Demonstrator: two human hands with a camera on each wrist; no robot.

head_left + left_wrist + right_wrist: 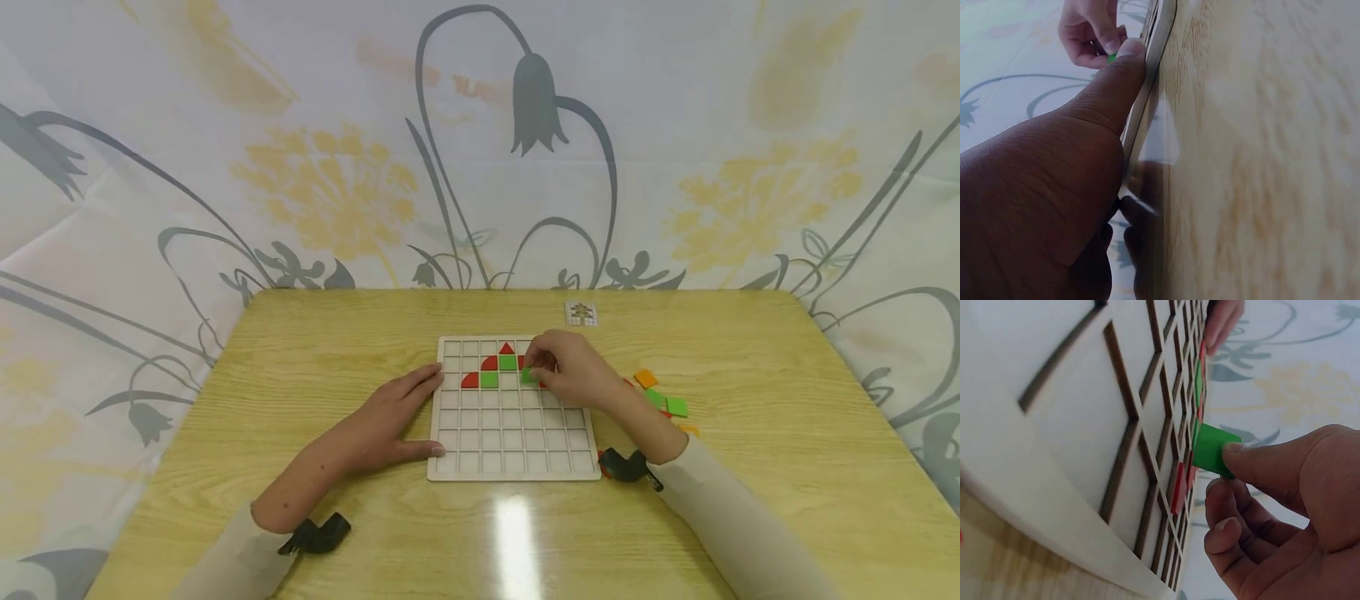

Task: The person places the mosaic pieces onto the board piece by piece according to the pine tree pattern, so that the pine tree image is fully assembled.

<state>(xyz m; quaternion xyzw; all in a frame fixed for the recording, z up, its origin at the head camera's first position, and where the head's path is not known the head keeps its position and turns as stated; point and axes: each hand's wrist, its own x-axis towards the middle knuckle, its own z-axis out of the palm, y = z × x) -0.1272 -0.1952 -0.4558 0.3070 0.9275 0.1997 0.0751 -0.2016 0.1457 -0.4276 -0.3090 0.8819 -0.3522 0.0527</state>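
A white grid board (512, 467) lies on the table. My left hand (378, 421) rests along its left edge, fingers straight and thumb on the frame. Between thumb and fingers my right hand (573, 367) pinches a green square tile (1213, 448), tilted over the upper right cells. In the board's upper rows sit a red triangle tile (507, 349), red rounded tiles (490, 364) and green square tiles (489, 380). More red tiles (1178, 489) show in the right wrist view near the held tile; in the head view my right hand partly covers them.
Right of the board lie several loose tiles, among them an orange tile (646, 379) and a green tile (677, 407); my right forearm hides some. A small pattern card (581, 313) lies behind the board. A flower-printed cloth (480, 167) hangs behind the table.
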